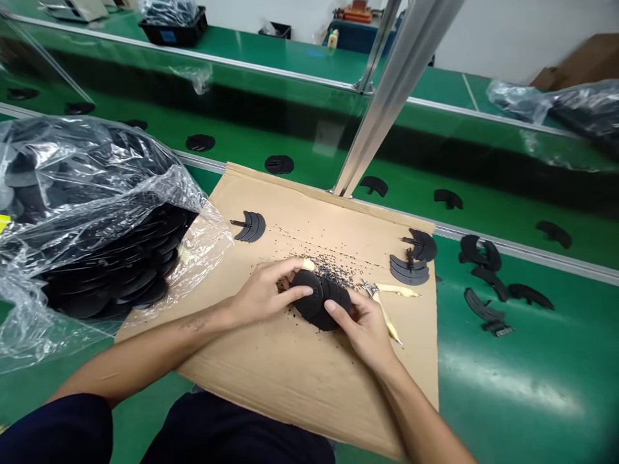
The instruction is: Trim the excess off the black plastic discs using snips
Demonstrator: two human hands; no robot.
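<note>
Between both hands is a black plastic part [323,316], made of a rounded disc side and a curved, ridged side. My left hand [271,290] grips the disc side, thumb on top, with a pale cover on one fingertip. My right hand [365,325] holds the ridged side, its thumb pressing on the top face and its fingers partly hidden beneath. Under the part lies a cardboard sheet [271,367] strewn with small black bits [333,267]. Side cutters with pale yellow handles [387,312] rest just beyond my right hand.
At left, a clear plastic bag [97,167] holds a heap of black discs [120,264]. Curved black pieces [411,267] lie at the cardboard's right edge, another [251,227] at its upper left. Several more [488,283] are on the green table. A metal post [382,109] rises behind.
</note>
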